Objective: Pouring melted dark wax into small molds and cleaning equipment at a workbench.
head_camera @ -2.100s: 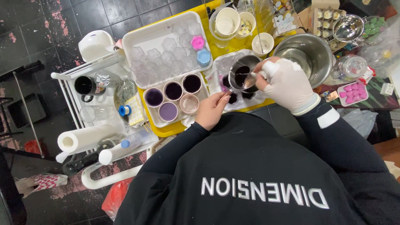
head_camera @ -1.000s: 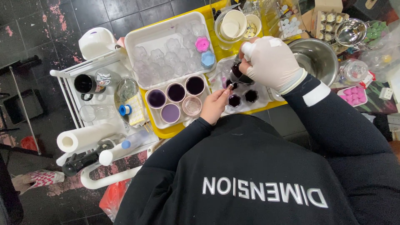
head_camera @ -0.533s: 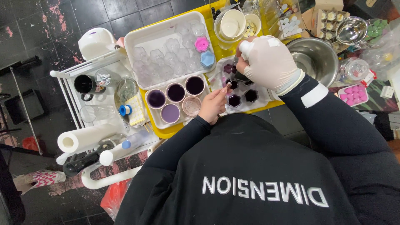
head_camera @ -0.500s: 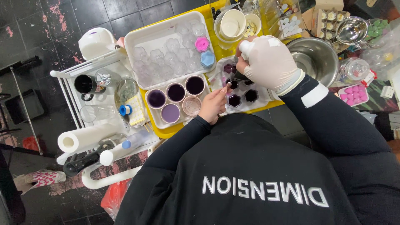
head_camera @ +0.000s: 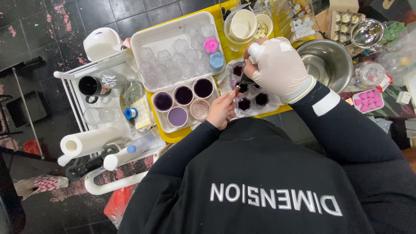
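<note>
Dark purple liquid fills the small moulds (head_camera: 253, 99) on a white tray (head_camera: 268, 110), which sits on the yellow table (head_camera: 173, 135) directly below both hands. My right hand (head_camera: 279, 69), in a white glove, is closed around a small dark container (head_camera: 247, 79), tipped over the moulds. My bare left hand (head_camera: 222, 109) pinches a thin stick (head_camera: 236, 89) at the tray's near edge. Left of the tray I see round cups of purple liquid (head_camera: 183, 94), and to the right a steel bowl (head_camera: 331, 60).
</note>
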